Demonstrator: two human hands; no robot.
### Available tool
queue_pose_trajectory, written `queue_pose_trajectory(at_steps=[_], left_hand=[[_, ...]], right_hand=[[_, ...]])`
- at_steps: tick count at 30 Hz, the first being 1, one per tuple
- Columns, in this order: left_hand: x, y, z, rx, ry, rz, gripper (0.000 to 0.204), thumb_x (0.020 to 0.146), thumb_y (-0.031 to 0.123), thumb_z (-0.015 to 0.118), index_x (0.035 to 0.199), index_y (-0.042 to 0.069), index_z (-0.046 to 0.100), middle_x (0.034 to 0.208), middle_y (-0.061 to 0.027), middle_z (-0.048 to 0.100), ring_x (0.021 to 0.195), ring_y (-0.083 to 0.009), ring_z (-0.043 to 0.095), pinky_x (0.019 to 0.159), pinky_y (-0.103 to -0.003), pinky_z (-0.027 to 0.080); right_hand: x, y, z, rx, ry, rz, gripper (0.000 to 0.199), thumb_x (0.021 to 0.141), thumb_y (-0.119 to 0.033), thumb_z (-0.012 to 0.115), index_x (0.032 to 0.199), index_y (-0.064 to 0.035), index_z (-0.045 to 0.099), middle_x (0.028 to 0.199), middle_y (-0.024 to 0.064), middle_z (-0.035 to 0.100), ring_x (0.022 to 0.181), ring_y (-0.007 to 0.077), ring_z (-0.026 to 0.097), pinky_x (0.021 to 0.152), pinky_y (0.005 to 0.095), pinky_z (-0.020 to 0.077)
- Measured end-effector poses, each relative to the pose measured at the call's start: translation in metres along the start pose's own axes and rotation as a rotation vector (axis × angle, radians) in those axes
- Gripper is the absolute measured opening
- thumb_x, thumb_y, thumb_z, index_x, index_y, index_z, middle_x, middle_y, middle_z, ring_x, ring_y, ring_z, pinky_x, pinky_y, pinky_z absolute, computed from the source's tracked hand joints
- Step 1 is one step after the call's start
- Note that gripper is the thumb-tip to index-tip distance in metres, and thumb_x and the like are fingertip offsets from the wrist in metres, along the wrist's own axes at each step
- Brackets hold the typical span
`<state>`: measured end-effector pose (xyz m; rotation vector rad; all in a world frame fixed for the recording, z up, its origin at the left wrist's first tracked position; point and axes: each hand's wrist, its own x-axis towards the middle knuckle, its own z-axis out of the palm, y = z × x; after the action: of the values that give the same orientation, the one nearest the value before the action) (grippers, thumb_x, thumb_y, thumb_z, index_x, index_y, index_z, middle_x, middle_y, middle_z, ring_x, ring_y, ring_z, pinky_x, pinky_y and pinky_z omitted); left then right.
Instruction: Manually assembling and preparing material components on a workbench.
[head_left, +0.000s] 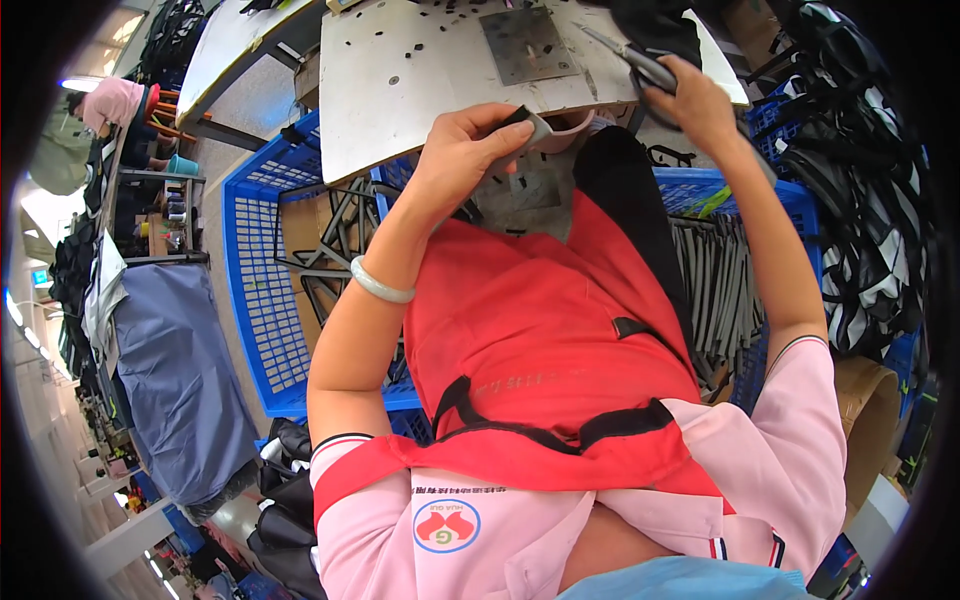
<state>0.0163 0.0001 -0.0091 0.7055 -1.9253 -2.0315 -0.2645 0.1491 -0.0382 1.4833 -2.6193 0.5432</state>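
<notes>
Above the near edge of the white table (400,120), my left hand (465,150) pinches a short grey-and-black strip (538,130) between thumb and fingers. The strip's exact kind I cannot make out. To its right, my right hand (697,105) grips a pair of scissors (640,62) by the handles, with the blades pointing away and to the left over the tabletop. The scissors are apart from the strip. A dark square metal plate (528,45) lies on the table between the two hands, farther off.
Small black scraps dot the tabletop. A blue crate (262,290) at the left holds black bent tubes (345,225). Grey strips (712,290) fill another crate at the right. Black-and-white bags or straps (860,190) are piled beyond it. A person (112,105) sits far left.
</notes>
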Motion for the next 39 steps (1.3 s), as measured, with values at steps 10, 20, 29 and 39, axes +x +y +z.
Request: queue_pose_trajectory(at_steps=[10,20,29,39], left_hand=[[0.008,-0.019,0.006,0.677,0.027,0.334,0.022,0.08,0.025,0.065,0.086,0.004,0.07,0.075,-0.0161,0.065,0.067,-0.0315,0.061,0.064,-0.039,0.048],[0.011,-0.027,0.018,0.395,0.094,0.517,0.024,0.086,0.023,0.06,0.096,0.002,0.069,0.092,-0.0176,0.067,0.086,-0.0318,0.064,0.077,-0.035,0.05],[-0.037,-0.044,-0.026,0.42,-0.236,0.089,0.033,0.091,0.025,0.063,0.108,-0.003,0.063,0.088,-0.01,0.064,0.082,-0.0169,0.059,0.072,-0.03,0.048],[-0.009,0.054,0.007,0.114,-0.089,0.057,0.025,0.087,0.019,0.068,0.1,-0.003,0.068,0.069,0.0004,0.06,0.059,-0.0059,0.052,0.054,-0.02,0.043]], right_hand=[[-0.114,-0.135,0.02,0.085,-0.388,-0.826,0.034,0.08,-0.008,0.055,0.114,-0.0077,0.059,0.118,0.0118,0.058,0.11,0.0265,0.056,0.092,0.037,0.0473],[-0.074,-0.169,0.119,0.306,-0.242,-0.7,0.029,0.079,-0.004,0.056,0.108,-0.0042,0.06,0.107,0.0169,0.061,0.104,0.0252,0.058,0.086,0.041,0.0459],[-0.03,-0.097,-0.05,0.33,-0.483,-0.516,0.051,0.07,-0.032,0.079,0.106,-0.0009,0.06,0.084,0.019,0.061,0.079,0.0365,0.057,0.072,0.0384,0.0454],[-0.008,-0.068,-0.102,0.113,-0.142,-0.519,0.057,0.072,-0.045,0.075,0.104,-0.0026,0.055,0.089,0.0181,0.059,0.093,0.0369,0.055,0.082,0.0415,0.0431]])
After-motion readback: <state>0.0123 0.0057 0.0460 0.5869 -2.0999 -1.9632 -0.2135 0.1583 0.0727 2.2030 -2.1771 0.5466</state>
